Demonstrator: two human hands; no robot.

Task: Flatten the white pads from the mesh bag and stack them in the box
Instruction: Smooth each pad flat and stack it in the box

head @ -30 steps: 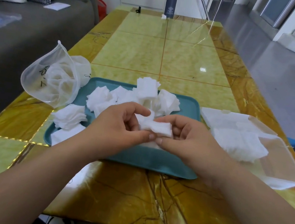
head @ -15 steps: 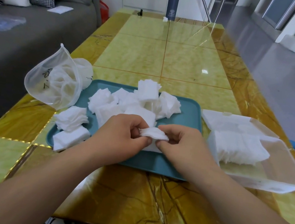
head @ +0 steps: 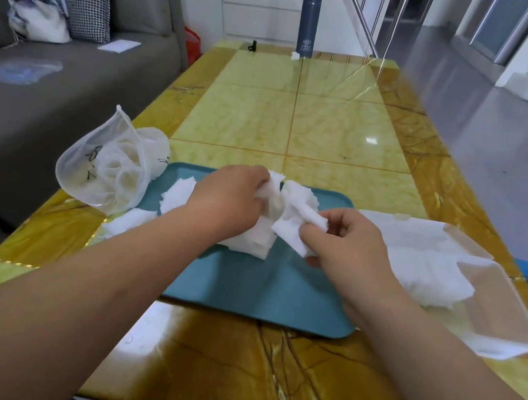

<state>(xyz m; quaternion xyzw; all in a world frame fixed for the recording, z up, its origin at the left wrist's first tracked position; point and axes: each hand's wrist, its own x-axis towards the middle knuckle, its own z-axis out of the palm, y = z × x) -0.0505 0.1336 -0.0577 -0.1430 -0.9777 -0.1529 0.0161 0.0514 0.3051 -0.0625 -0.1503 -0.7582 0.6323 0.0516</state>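
Crumpled white pads [head: 252, 237] lie heaped on a teal tray [head: 263, 288]. My left hand [head: 227, 196] reaches into the heap and grips a crumpled pad [head: 272, 189] at its far side. My right hand [head: 345, 241] pinches another white pad [head: 295, 231] just right of the heap. A clear plastic box [head: 506, 322] with its lid open stands to the right, holding a stack of flattened pads [head: 428, 274]. The white mesh bag [head: 107, 171] lies open at the tray's left corner, with pads inside.
A dark flask [head: 308, 24] stands at the far end of the yellow marble table [head: 300, 123]. More loose pads [head: 129, 221] lie off the tray's left edge. A grey sofa [head: 43, 94] with a handbag runs along the left.
Both hands held one pad together near the tray's front. Now they have parted: the left hand has moved forward into the heap, and the right keeps a pad.
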